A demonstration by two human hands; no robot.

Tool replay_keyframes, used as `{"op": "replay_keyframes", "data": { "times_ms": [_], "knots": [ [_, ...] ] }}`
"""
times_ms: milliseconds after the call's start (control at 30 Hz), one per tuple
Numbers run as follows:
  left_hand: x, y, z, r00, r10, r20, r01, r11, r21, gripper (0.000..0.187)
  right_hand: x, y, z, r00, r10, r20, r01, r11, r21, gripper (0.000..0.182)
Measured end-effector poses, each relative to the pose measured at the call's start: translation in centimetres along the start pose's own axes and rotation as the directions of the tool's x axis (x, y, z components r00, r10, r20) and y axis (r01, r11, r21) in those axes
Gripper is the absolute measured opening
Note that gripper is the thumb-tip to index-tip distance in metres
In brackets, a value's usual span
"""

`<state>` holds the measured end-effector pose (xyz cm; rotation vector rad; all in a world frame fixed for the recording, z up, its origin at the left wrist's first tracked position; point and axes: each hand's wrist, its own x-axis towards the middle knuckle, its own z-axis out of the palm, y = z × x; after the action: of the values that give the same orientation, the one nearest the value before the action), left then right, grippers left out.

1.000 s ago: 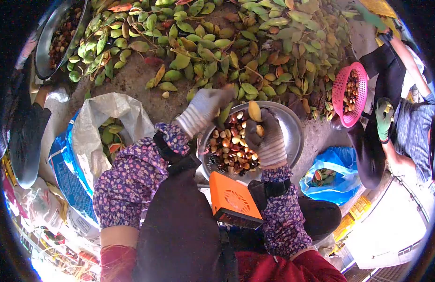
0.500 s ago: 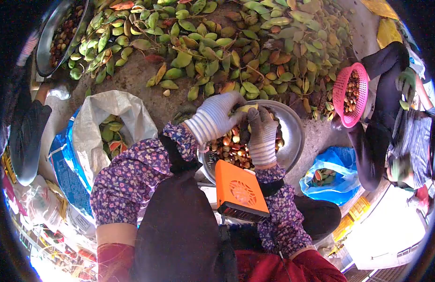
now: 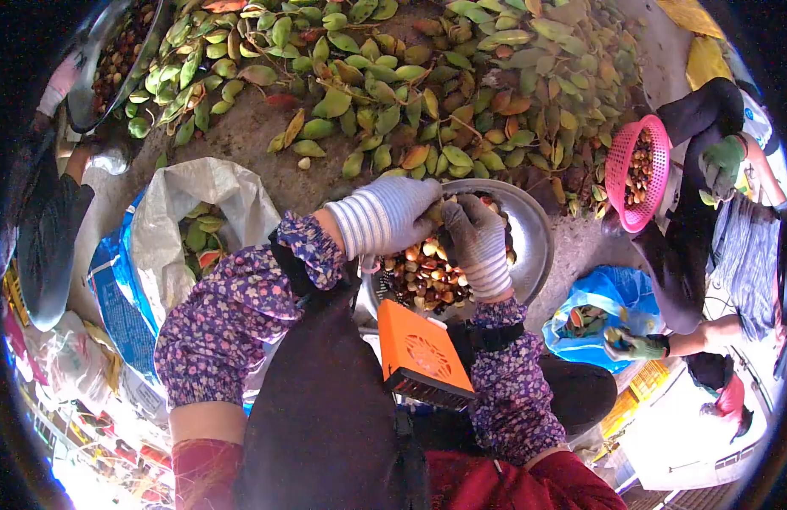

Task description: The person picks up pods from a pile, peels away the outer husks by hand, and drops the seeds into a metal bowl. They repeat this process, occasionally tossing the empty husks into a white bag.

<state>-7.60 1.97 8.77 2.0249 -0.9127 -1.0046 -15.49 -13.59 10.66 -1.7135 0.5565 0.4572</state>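
Note:
My left hand (image 3: 389, 214), in a white and grey striped glove, has its fingers bent and closed over the metal bowl (image 3: 542, 246). Against it, my right hand (image 3: 478, 240), gloved the same way, pinches at the same spot. Between the fingertips shows a bit of a yellowish-green seed pod (image 3: 448, 201), mostly covered by the gloves. Under both hands the bowl holds many glossy brown and cream seeds (image 3: 419, 274). An orange fan (image 3: 426, 353) hangs in front of my body, just below the bowl.
A pile of green pods (image 3: 393, 76) spreads ahead. At left stands an open white sack (image 3: 168, 208) with pods inside. A blue bag (image 3: 597, 293) and a pink basket (image 3: 614, 174) of seeds are at right. Beside them, a co-worker's green-gloved hand (image 3: 636, 344) reaches over the bag.
My hands have shifted slightly left and the pod between them is more hidden. At right, the co-worker's lower hand has come over to the blue bag.

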Motion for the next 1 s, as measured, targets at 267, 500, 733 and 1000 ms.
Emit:
{"op": "replay_keyframes", "data": {
  "times_ms": [267,500,733,1000],
  "knots": [
    [-0.5,-0.5,1.5,0.983,-0.054,-0.178,0.037,0.995,-0.097,0.030,0.2,0.7,0.4,0.999,0.001,0.035,0.000,1.000,-0.030,0.020],
    [-1.3,-2.4,1.3,0.953,-0.017,-0.302,-0.107,0.915,-0.388,0.023,-0.6,-0.4,0.3,0.994,-0.010,0.112,0.012,1.000,-0.022,0.024],
    [-1.7,-1.3,0.7,0.960,-0.111,-0.256,0.083,0.990,-0.118,0.025,0.9,1.2,0.3,0.947,-0.295,0.126,0.321,0.867,-0.382,0.041],
    [-1.2,1.3,0.3,0.993,-0.116,0.009,0.115,0.990,0.086,0.023,0.6,3.4,1.9,0.961,-0.111,0.254,0.167,0.963,-0.213,0.039]
  ]
}}
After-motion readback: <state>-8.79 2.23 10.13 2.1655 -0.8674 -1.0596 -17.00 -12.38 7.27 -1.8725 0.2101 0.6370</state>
